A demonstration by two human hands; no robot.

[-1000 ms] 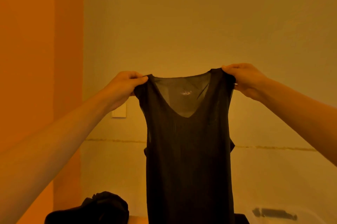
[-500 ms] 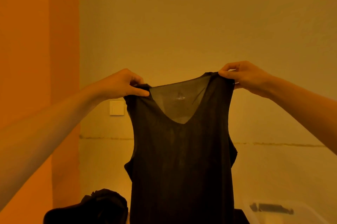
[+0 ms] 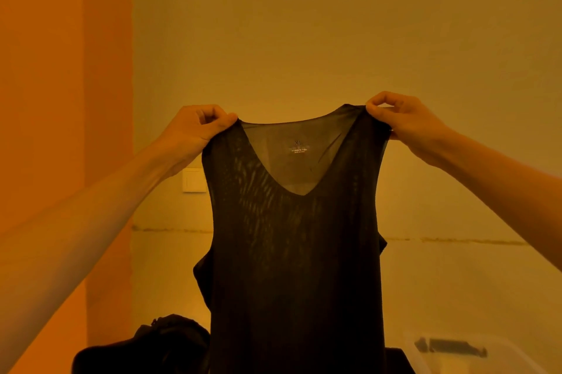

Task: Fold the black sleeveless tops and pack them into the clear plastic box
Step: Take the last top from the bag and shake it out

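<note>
Left hand (image 3: 194,130) pinches one shoulder strap of the black sleeveless top (image 3: 292,252); right hand (image 3: 401,124) pinches the other — both closed on fabric. The top hangs vertically between them, long axis down, above the clear plastic box (image 3: 474,355), low right.

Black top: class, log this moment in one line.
left hand: pinching strap | right hand: pinching strap | black top: hanging unfolded | clear box: unpacked

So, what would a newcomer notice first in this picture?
A sheer black sleeveless top hangs in the centre, pinched at its shoulder straps by the left hand and right hand. A dark clothes pile lies lower left, and a clear plastic box sits lower right.
</note>
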